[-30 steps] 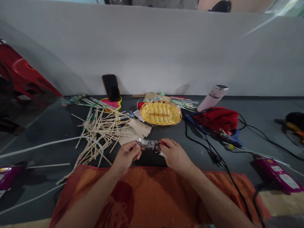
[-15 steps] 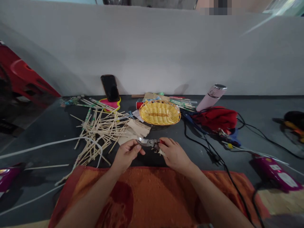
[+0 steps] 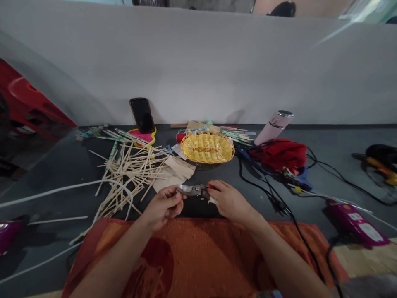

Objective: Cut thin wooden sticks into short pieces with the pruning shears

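Observation:
Pruning shears (image 3: 197,189) with a curved metal blade lie crosswise between my hands, above the dark table and just beyond an orange towel (image 3: 198,252). My right hand (image 3: 228,200) is closed around their handles, where a bit of red and a pale end show. At the blade's tip, my left hand (image 3: 166,206) is closed in a pinch, thumb against fingers. Its fingertips touch the tip; whether a small piece is also between them is hidden. A heap of thin wooden sticks (image 3: 133,169) spreads beyond my left hand, beside brown paper pieces (image 3: 175,169).
Ahead stands a yellow woven basket (image 3: 207,148). A phone (image 3: 142,115) leans near the wall at left. At right are a pink flask (image 3: 274,127), a red cloth (image 3: 279,154), black cables (image 3: 297,223) and a purple device (image 3: 356,223). A white cord (image 3: 62,191) arches at left.
My left fingers have curled in slightly lower at the blade tip. The shears have turned a little and sit slightly lower. The view has shifted slightly.

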A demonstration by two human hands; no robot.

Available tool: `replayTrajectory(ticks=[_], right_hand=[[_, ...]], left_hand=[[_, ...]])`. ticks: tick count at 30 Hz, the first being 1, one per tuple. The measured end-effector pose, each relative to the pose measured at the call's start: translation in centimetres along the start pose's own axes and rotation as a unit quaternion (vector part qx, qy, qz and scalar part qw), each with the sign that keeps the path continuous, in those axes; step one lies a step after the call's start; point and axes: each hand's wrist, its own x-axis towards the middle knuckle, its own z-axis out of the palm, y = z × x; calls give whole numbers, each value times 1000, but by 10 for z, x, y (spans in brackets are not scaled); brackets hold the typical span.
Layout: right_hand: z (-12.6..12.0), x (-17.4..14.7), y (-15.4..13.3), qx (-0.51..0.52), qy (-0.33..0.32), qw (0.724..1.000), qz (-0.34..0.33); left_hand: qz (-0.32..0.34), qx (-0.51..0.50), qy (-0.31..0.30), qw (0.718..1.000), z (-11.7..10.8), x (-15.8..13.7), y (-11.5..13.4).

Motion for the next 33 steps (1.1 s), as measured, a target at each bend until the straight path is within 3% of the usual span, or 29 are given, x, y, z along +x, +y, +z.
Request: replayTrajectory(ticks=[3, 6, 9, 12, 15, 18, 21, 23, 27, 33], right_hand=[[1, 0, 5, 20, 17, 1000, -13], [3, -1, 18, 45, 33, 998, -20], [5, -4, 36, 26, 63, 997, 33], [8, -7, 52, -22, 83, 991, 99], [8, -9, 58, -54, 82, 985, 145], [3, -7, 47, -55, 129, 973, 186], [-3, -4, 22, 42, 163, 970, 176], [-3, -2, 2, 186, 114, 964, 150], [5, -1, -28, 419, -19, 902, 105], [11, -1, -33, 472, -93, 872, 90]], left_hand=[[-8, -21, 12, 1000, 0, -1, 0], [25, -58, 22, 998, -4, 0, 4], [68, -49, 39, 996, -8, 3, 7], [90, 49, 68, 992, -7, 7, 5], [110, 210, 92, 967, -2, 9, -1], [131, 325, 95, 932, 1, 9, -8], [148, 390, 88, 905, 4, 7, -13], [153, 431, 82, 886, 6, 6, -15], [166, 498, 39, 850, 12, 2, -16], [179, 552, 6, 814, 15, -1, -13]])
